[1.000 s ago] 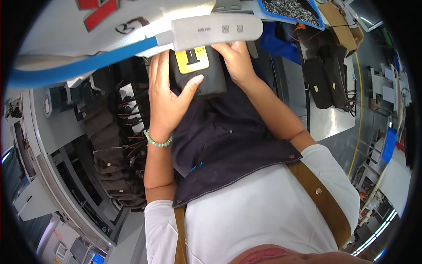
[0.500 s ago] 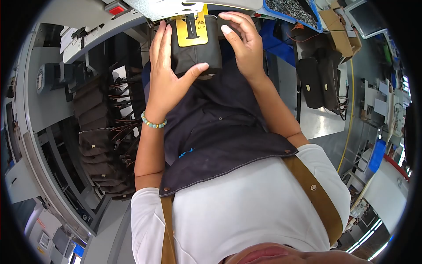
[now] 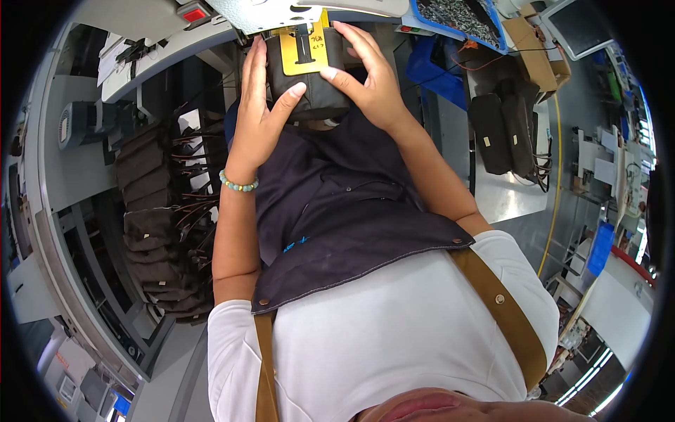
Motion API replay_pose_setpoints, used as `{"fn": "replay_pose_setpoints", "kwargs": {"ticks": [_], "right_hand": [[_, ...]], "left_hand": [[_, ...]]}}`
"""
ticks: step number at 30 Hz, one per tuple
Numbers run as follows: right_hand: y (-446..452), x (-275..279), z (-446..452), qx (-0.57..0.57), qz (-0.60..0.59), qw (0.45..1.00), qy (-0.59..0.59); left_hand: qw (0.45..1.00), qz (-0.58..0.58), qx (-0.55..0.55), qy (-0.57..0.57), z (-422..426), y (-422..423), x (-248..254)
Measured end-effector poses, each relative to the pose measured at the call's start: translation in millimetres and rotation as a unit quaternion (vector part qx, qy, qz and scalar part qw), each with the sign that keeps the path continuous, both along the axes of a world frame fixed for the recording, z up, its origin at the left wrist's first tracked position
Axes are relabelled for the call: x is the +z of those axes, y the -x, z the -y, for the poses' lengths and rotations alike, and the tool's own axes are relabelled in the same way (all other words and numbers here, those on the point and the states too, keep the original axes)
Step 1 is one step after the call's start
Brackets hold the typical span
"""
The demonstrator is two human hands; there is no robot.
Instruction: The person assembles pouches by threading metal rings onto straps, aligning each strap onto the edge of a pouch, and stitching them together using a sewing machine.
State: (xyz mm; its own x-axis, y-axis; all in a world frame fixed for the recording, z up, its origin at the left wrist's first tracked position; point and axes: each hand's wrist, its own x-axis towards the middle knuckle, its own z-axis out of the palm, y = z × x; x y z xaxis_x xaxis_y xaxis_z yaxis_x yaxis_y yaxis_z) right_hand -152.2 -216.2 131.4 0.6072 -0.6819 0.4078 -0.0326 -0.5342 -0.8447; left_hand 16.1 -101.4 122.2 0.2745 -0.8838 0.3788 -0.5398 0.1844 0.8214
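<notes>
A black boxy bag (image 3: 320, 103) sits under the white sewing machine head (image 3: 264, 13), in front of my body. A yellow plate (image 3: 304, 65) with a dark slot and handwritten marks lies over its near face. My left hand (image 3: 264, 112) holds the bag's left side, fingers stretched along it and thumb across the front. On the other side, my right hand (image 3: 371, 83) grips the bag with its fingers at the far right edge. The right thumb rests at the yellow plate's lower right corner. The bag's far part is hidden beneath the machine.
Several dark bags (image 3: 151, 232) with cords are stacked at left. Two more dark bags (image 3: 503, 133) lie on a metal surface at right. A blue tray (image 3: 460, 28) of small metal parts, a cardboard box (image 3: 531, 49) and a red button (image 3: 192, 14) are near the machine.
My right hand has moved left and inward onto the bag and the plate's corner; before, it was apart from them. My left thumb has shifted up and left along the bag's front.
</notes>
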Motion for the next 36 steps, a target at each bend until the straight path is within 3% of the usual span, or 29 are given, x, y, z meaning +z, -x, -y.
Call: {"fn": "replay_pose_setpoints", "kwargs": {"ticks": [5,19,27,30,32,36], "right_hand": [[-3.0,-0.9,-4.2,0.015,-0.041,0.998,0.04],[-12.5,-1.5,-12.8,0.009,-0.06,0.998,0.024],[-11.3,-7.8,-10.8,0.018,-0.015,1.0,-0.009],[-7.6,-4.4,-7.4,0.029,0.004,0.996,-0.083],[-10.3,-11.1,0.3,0.019,0.108,0.98,-0.163],[-16.6,-20.6,26.8,-0.012,0.129,0.97,-0.204]], "left_hand": [[0.993,0.117,0.012,0.02,2.6,1.7,2.9],[0.995,0.097,0.003,0.018,3.2,-3.7,3.0],[0.994,0.105,0.019,0.027,4.3,1.3,1.3],[0.998,0.047,0.004,0.031,3.8,-0.4,1.3],[0.999,-0.03,-0.015,0.041,4.4,-2.7,3.5],[0.997,0.083,0.007,0.003,4.9,3.0,11.2]]}}
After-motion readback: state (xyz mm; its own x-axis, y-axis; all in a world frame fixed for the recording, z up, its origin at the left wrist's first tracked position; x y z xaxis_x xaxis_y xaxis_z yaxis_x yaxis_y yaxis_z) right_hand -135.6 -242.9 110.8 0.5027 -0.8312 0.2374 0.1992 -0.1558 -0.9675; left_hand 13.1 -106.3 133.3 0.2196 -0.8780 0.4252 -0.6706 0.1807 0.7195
